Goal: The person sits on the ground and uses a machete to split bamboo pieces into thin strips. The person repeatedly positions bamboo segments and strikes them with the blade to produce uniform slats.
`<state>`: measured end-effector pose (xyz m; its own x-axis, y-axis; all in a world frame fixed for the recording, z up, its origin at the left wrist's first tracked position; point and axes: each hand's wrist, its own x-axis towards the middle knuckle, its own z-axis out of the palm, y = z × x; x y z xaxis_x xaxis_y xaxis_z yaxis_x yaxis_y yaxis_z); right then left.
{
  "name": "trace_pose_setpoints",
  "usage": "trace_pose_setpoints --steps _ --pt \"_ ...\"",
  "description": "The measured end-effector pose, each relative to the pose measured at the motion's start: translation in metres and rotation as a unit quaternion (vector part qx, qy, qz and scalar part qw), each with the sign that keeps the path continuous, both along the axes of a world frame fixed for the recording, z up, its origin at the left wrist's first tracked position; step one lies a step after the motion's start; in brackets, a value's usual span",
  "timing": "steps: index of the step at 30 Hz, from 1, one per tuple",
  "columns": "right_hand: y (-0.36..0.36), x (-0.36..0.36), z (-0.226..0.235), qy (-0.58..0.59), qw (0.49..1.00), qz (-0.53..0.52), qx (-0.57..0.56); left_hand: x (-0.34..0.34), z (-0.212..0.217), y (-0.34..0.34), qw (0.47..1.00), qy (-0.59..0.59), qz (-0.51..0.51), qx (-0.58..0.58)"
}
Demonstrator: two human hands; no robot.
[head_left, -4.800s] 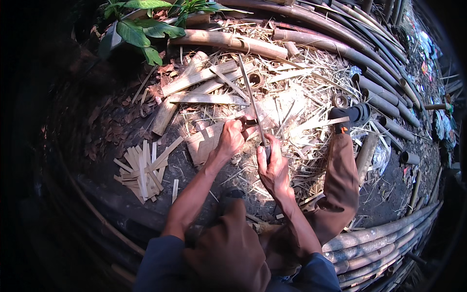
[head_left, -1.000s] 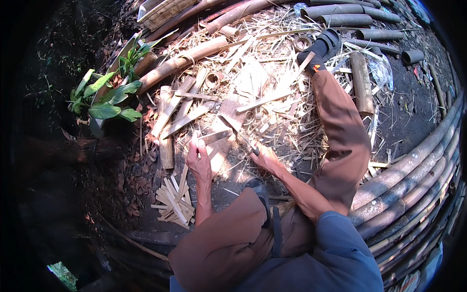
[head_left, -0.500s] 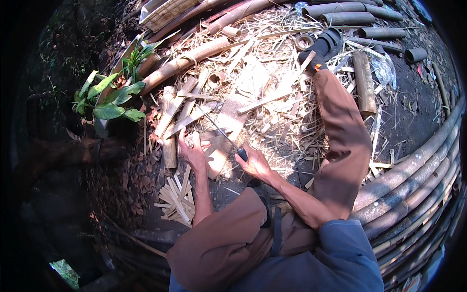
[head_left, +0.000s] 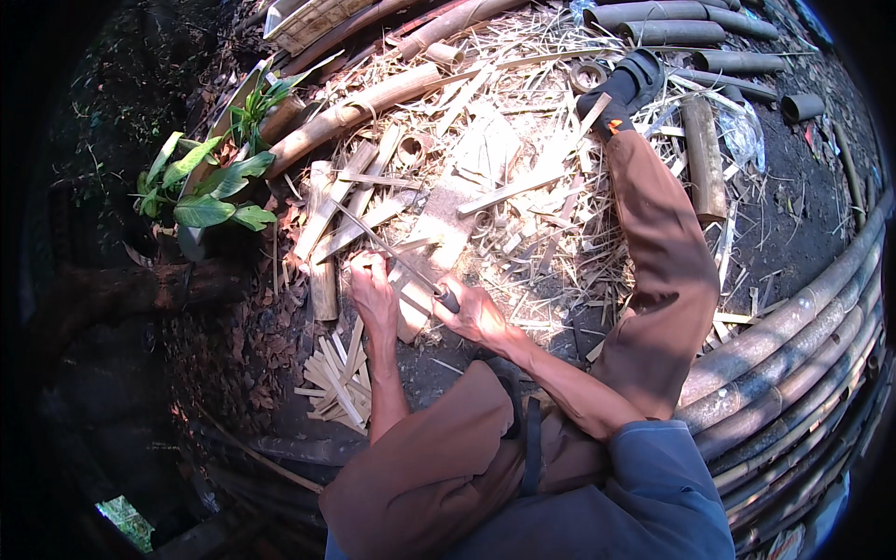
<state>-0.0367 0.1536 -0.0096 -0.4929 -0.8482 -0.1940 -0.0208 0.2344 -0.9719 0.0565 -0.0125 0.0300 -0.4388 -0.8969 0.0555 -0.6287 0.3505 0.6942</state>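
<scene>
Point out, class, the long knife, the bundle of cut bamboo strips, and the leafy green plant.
long knife (head_left: 397,252): head view, middle of the blade.
bundle of cut bamboo strips (head_left: 336,383): head view, centre of the pile.
leafy green plant (head_left: 203,210): head view, a broad leaf.

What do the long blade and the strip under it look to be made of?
Blade: likely metal, thin, dark and dull, with a dark handle in the right hand. Strip held by the left hand: pale split bamboo, raw and fibrous, like the slats around it.

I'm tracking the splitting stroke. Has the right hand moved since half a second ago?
Cannot tell for sure: the head camera shifted too. Against the pile of cut strips, the right hand with the knife sits about where it was.
</scene>
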Motion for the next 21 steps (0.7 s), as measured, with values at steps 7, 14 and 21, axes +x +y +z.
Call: trace_pose_setpoints --steps 7,14,21 --pt "0.003 -0.002 -0.012 0.072 0.997 -0.018 0.037 -0.008 0.011 0.01 1.0 0.016 0.007 0.012" --pt "0.014 0.002 -0.038 0.059 0.994 -0.004 0.089 -0.007 0.021 0.026 0.999 0.027 0.008 -0.03" --pt "0.033 -0.014 -0.093 0.085 0.984 -0.003 0.155 -0.035 -0.021 0.018 0.95 0.286 0.09 0.089"
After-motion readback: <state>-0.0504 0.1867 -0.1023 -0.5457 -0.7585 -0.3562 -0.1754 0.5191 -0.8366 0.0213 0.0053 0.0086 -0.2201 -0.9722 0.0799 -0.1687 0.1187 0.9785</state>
